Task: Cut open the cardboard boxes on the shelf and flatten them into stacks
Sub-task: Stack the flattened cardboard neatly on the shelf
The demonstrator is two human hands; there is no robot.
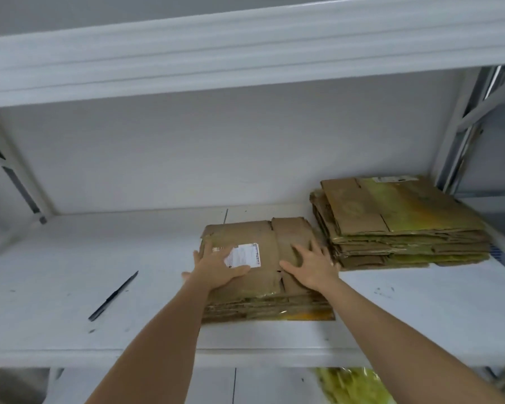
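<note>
Two flattened cardboard stacks (263, 269) (403, 225) on shelf (70, 287); one knife (113, 296) left of hands, left (216, 269) and right (312, 268), both pressing flat, grasping nothing.

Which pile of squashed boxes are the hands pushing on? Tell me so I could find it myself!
Look at the white shelf. Two piles of flattened cardboard lie on it, and the hands press the nearer, lower pile in the middle, left hand and right hand both flat on top. Unlike the taller pile in the back right corner, it has a white label by the left hand.
</note>
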